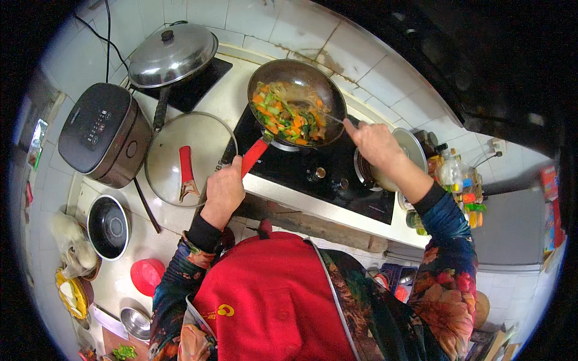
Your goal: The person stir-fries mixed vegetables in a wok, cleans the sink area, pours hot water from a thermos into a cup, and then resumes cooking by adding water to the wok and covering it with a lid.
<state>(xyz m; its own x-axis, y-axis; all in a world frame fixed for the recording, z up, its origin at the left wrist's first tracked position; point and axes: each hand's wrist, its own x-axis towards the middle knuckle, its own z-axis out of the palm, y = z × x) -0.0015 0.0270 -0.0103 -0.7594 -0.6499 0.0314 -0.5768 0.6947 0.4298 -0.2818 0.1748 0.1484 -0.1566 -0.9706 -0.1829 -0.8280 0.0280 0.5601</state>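
Observation:
My left hand [225,189] grips the red handle [254,155] of a dark wok [289,72], which sits over a burner of the black glass gas stove [289,173]. Inside the wok lie carrot pieces, green leafy vegetables and translucent noodle-like strands [293,115]. My right hand [375,142] holds a thin metal utensil [334,118] that reaches into the food; its working end is hidden there. Left of the wok, a glass lid [165,135] with a red handle [186,167] lies flat on the counter, close to my left hand.
A lidded pan [174,54] rests on a black cooktop at the back left, beside a rice cooker [101,131]. A black bowl [108,227], a red bowl [147,276], a steel bowl [135,322] and a knife [108,319] occupy the left counter. Another covered pot [411,144] and several bottles [454,171] stand right.

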